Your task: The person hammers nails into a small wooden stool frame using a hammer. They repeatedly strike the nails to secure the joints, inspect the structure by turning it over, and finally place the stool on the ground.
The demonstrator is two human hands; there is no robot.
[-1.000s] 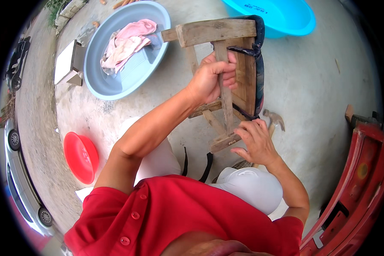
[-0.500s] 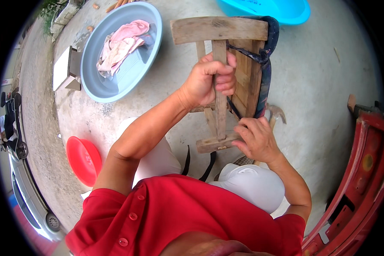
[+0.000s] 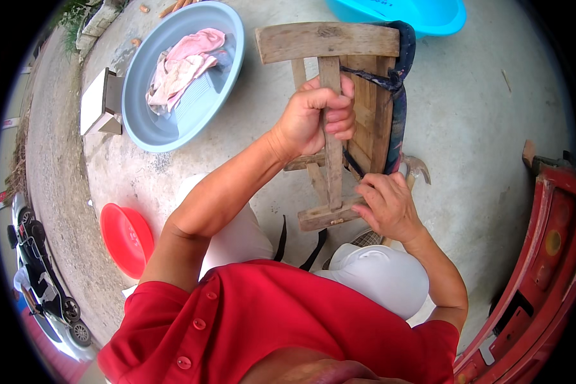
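Observation:
My left hand (image 3: 326, 112) is wrapped round the upright slat of a worn wooden stool (image 3: 326, 41), its fingers curled in front. The stool is tilted on its side, with a dark patterned padded cover (image 3: 400, 115) along its right edge and a dark tie (image 3: 374, 77) across the underside. My right hand (image 3: 387, 205) has bent fingers gripping the lower end of the frame beside the cover, thumb at the bottom rail (image 3: 317, 219). A claw hammer (image 3: 416, 168) shows just behind that hand, partly hidden.
A grey-blue basin (image 3: 134, 109) holds pink cloths, near a small white-topped stool (image 3: 95, 102). A cyan tub (image 3: 438, 19) is at the back, a red basin (image 3: 125, 240) at the left, a red metal panel (image 3: 544, 243) at the right. A scooter (image 3: 45, 275) and white car (image 3: 77, 333) line the road.
The stool and my hands have shifted slightly, the top rail turning a little to the right. My right thumb has risen onto the bottom rail. The scooter has moved along the road at the left.

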